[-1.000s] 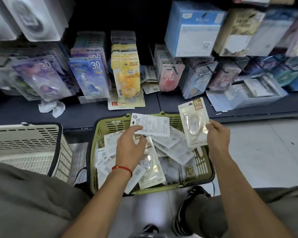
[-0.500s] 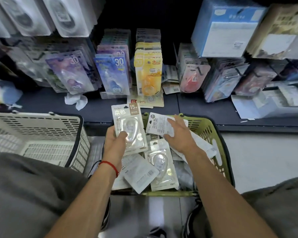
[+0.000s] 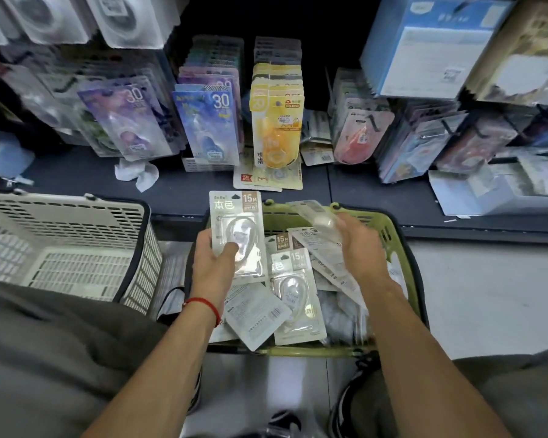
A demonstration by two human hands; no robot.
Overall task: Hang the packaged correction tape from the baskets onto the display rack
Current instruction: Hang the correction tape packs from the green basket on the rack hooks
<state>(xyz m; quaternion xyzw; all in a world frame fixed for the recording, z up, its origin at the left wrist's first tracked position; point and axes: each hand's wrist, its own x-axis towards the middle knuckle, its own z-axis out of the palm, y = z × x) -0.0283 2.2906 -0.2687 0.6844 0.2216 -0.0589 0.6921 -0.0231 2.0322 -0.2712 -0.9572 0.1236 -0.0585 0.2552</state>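
A green basket on the floor holds several white packs of correction tape. My left hand grips one upright pack marked 15M over the basket's left side, thumb on its front. My right hand holds a second, blurred pack above the basket's back rim. The display rack behind the basket carries rows of hanging tape packs, purple, blue, yellow and pink.
A white basket with a black handle stands to the left of the green one. A dark shelf runs under the rack, with crumpled paper and loose cards on it. Blue boxes hang upper right. My knees flank the baskets.
The pack from my right hand passed to my left hand, which now holds it upright. My right hand has lifted another pack from the basket. The view shifted left.
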